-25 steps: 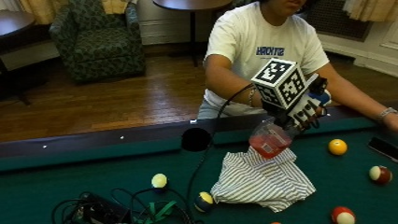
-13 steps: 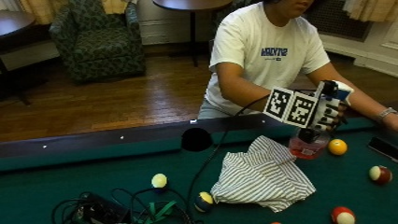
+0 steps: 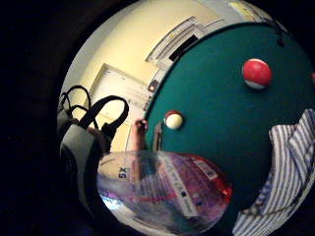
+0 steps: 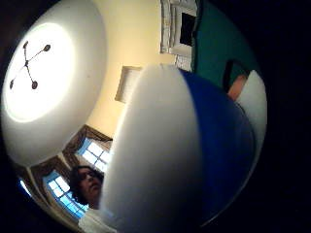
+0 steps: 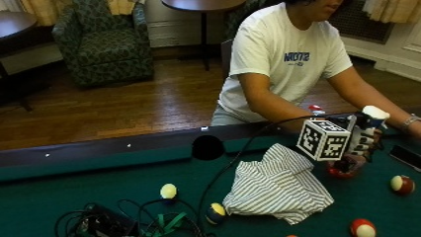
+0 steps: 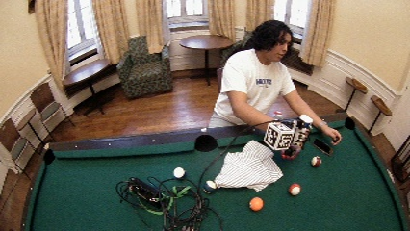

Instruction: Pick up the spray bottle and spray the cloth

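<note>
On the green felt pool table [image 5: 79, 197], the crumpled white cloth with thin dark stripes [image 5: 279, 185] is the middle thing. Left of the cloth lie a pale yellow ball [image 5: 168, 190] and a bunch of black cables [image 5: 125, 222]. Right of the cloth, the black-gloved right hand [image 5: 360, 140] grips the clear plastic spray bottle with a red bottom [image 5: 342, 170]. The bottle seems to stand on the felt, just beside the cloth. Farther right sits a red and white ball [image 5: 401, 183].
</note>
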